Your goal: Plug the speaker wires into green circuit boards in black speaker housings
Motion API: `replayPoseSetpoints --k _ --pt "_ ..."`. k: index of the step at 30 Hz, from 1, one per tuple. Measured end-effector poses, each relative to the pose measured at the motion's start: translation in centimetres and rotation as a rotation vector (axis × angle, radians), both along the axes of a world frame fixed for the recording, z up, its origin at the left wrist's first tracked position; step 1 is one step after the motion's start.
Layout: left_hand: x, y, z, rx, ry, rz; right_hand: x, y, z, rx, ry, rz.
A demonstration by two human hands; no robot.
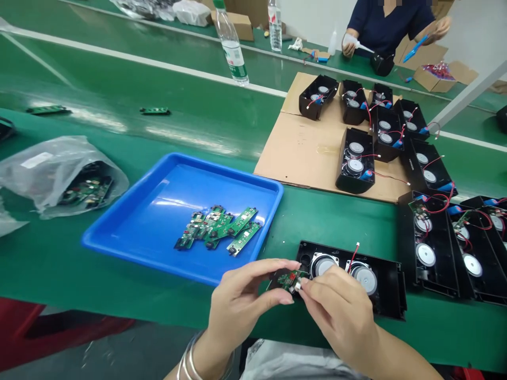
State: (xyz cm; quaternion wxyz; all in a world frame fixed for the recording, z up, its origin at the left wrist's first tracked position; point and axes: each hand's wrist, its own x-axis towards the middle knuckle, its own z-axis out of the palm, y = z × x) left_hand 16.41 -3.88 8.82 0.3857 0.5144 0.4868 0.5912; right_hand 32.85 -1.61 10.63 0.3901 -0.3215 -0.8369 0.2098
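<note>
A small green circuit board [285, 279] is gripped along its edges by my left hand [245, 295], which wears silver bangles. The fingertips of my right hand [340, 311] pinch a small white connector [298, 286] at the board's right end. Just behind both hands lies an open black speaker housing [386, 287] with two round speakers [364, 279], one partly covered by my right hand. A red wire with a white plug [357, 245] sticks up between the speakers.
A blue tray [130, 211] holds several circuit boards [214, 224]. Left of it lies a plastic bag [51, 169] of boards. Several speaker housings [356, 158] stand on cardboard [293, 132] and at the right. A co-worker [380, 26] sits across the bench; a water bottle [233, 50] stands behind.
</note>
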Motion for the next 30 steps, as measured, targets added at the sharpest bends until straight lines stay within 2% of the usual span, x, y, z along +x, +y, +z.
replayPoseSetpoints --k 4,8,10,13,16,21,23,24,28,30 --pt "0.1 0.0 0.4 0.139 0.081 -0.032 -0.3 -0.1 -0.2 0.08 -0.059 -0.025" --pt "-0.2 0.5 0.8 0.198 0.149 -0.106 -0.2 0.2 -0.1 0.128 -0.098 -0.055" --pt "-0.4 0.8 1.0 0.207 0.209 -0.169 0.0 0.5 0.1 0.134 -0.109 -0.058" --pt "-0.6 1.2 1.2 0.202 0.257 -0.227 0.6 0.9 0.3 0.152 -0.114 0.023" --pt "-0.6 1.5 1.3 0.196 0.23 -0.24 1.0 1.3 0.1 0.189 -0.109 0.091" --pt "-0.1 1.7 1.7 0.193 0.258 -0.238 0.8 1.8 0.3 0.214 -0.137 0.074" --pt "-0.1 1.3 2.2 0.157 0.294 -0.216 1.2 2.2 1.0 0.122 -0.138 0.098" --pt "-0.3 1.0 2.5 0.116 0.313 -0.165 1.8 2.3 1.4 0.061 -0.14 0.103" --pt "-1.8 -1.1 3.3 -0.174 0.302 0.132 6.4 2.6 2.6 -0.127 -0.26 0.024" --pt "-2.3 -2.2 3.1 -0.33 0.231 0.113 9.2 2.3 2.4 -0.235 -0.381 0.076"
